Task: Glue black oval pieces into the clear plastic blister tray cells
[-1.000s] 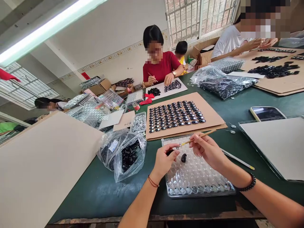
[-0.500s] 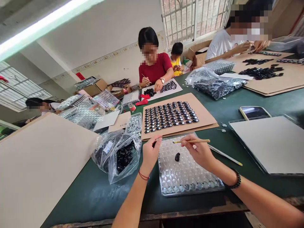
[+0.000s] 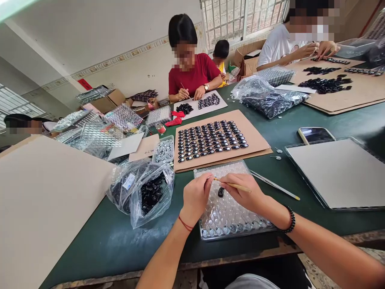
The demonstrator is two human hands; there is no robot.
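My left hand (image 3: 197, 194) is closed in a pinch over the left part of a clear plastic tray (image 3: 207, 234). Whatever its fingertips hold is hidden. In my right hand (image 3: 243, 194) is a thin wooden-handled brush (image 3: 239, 186), its tip pointing left at the left fingertips. The two hands nearly meet. Below them, one glossy black piece (image 3: 221, 192) lies on the tray, which has rows of round pockets. Silvery round pieces (image 3: 233, 228) show in the tray's near rows.
An open plastic bag of black pieces (image 3: 152, 196) lies left of the tray. Beyond are a cardboard sheet (image 3: 255, 146) with rows of black pieces and a box of shiny bits (image 3: 164, 149). Tweezers (image 3: 276, 185), a phone (image 3: 315, 135) and a board (image 3: 337, 172) lie right. Co-workers sit across.
My right hand has moved left, bringing the brush tip to my left fingertips. My left hand has turned, hiding its fingertips' contents. The camera view has shifted slightly.
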